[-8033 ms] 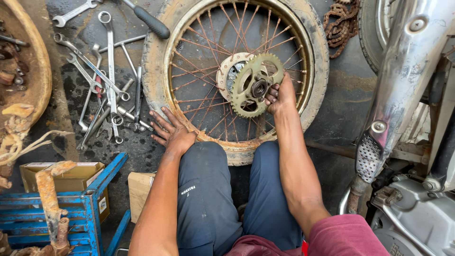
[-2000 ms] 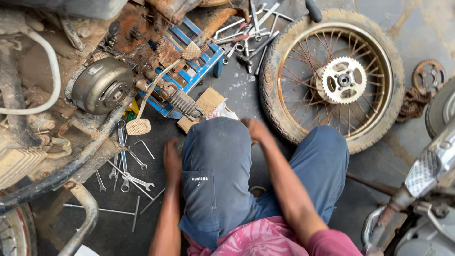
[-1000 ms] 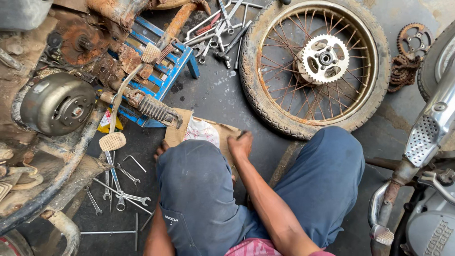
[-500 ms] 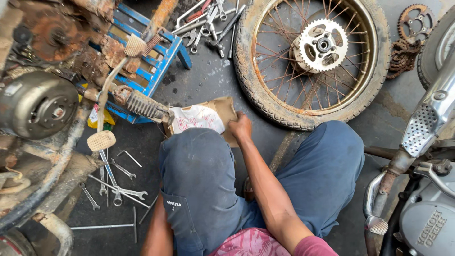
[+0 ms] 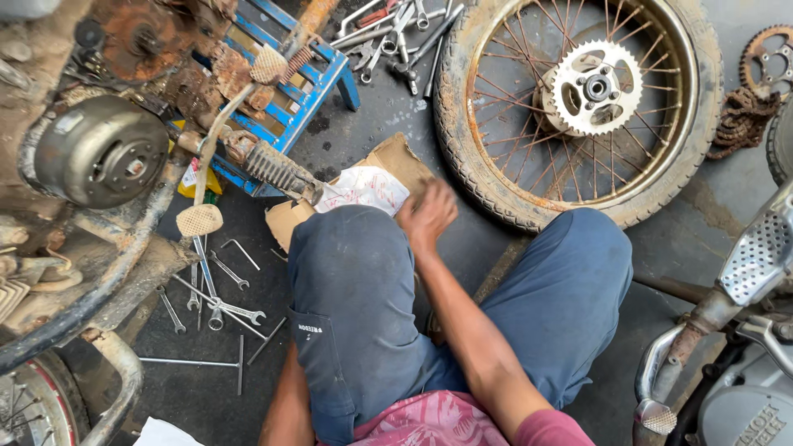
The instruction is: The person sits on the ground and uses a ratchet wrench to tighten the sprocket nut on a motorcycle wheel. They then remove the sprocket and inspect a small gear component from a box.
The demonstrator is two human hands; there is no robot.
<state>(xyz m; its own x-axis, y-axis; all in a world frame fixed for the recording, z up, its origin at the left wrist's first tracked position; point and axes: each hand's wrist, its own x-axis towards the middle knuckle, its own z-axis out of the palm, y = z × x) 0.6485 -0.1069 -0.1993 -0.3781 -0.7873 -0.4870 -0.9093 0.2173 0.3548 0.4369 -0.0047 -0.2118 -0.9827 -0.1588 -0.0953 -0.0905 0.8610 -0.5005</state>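
I squat on a dark, oily floor, my knees in blue trousers filling the middle of the view. My right hand (image 5: 425, 216) reaches forward between my knees to the edge of an open cardboard box (image 5: 398, 157). It is blurred, with the fingers curled down, touching or just above the box beside a crumpled white plastic bag (image 5: 362, 188) that lies in it. Whether it grips anything is unclear. My left forearm (image 5: 287, 406) runs down beside my left thigh, and that hand is hidden. Just beyond the box lies a spoked motorcycle wheel (image 5: 462, 124) with a silver sprocket (image 5: 596, 87).
A rusty motorcycle with a round engine cover (image 5: 99, 157) and a footpeg (image 5: 277, 169) stands at left, over a blue crate (image 5: 310, 91). Wrenches (image 5: 216, 307) lie on the floor left of my knee, more spanners (image 5: 396, 33) at top. A rusty chain (image 5: 743, 111) and another motorcycle (image 5: 743, 330) are at right.
My right hand has moved forward off my knee to the cardboard box. The view has shifted, so the wheel now sits at the upper right.
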